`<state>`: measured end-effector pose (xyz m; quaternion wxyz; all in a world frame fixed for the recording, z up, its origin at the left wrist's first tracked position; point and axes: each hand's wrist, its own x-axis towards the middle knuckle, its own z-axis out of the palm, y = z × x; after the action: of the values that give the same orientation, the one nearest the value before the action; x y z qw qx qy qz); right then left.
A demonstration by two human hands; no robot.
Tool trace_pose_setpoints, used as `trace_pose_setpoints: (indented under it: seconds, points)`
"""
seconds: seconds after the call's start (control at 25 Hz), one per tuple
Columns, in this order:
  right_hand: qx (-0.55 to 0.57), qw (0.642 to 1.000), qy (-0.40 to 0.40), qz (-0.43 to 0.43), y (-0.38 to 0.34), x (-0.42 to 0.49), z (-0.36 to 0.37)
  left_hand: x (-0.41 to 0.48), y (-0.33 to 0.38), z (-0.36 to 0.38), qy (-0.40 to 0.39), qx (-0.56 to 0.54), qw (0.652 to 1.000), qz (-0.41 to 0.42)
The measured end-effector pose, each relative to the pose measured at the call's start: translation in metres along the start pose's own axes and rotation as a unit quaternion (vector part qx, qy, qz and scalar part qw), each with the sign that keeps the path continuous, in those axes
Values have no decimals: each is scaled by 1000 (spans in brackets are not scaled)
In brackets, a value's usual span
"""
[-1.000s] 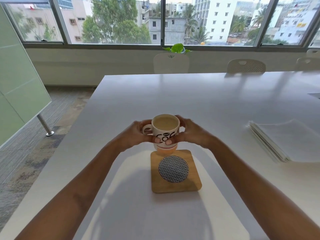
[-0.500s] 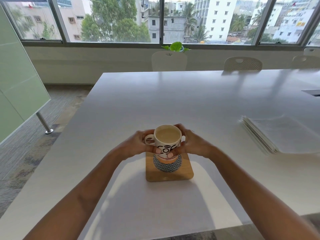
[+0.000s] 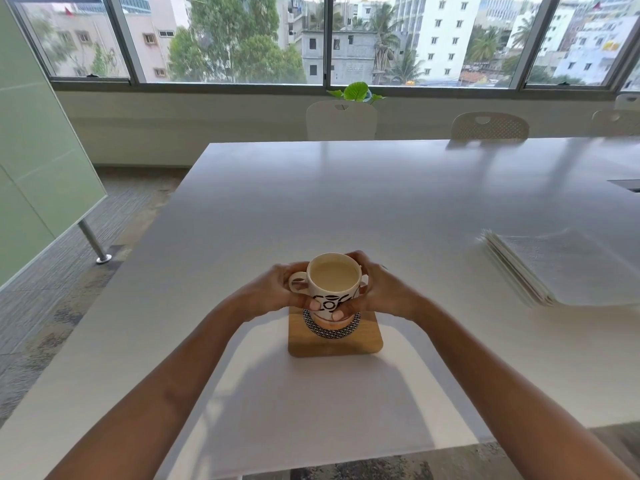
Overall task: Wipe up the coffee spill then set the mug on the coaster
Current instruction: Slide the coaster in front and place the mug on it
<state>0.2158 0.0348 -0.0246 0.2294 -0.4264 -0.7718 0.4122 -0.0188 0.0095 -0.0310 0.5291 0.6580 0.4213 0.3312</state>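
Both hands — left hand (image 3: 277, 292), right hand (image 3: 384, 292) — clasp mug (image 3: 334, 285) upright, directly over coaster (image 3: 336, 337) — contact unclear

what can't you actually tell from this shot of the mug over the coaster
Head view only:
- Whether the mug touches the coaster or hovers: its base is hidden by the fingers and its own body.
- The middle of the coaster's patterned disc: covered by the mug.
- The mug's lettering: partly hidden by both thumbs.
- The stack of white sheets: cut off by the right edge.
- Any spill left behind the left hand and right hand.
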Motion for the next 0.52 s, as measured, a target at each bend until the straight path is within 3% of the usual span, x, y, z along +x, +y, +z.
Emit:
trace_pose_setpoints:
  seconds: [0.52]
  points:
    - [15,999,29,-24,3,-6,4,-3,10,0,-6,30,999,-30]
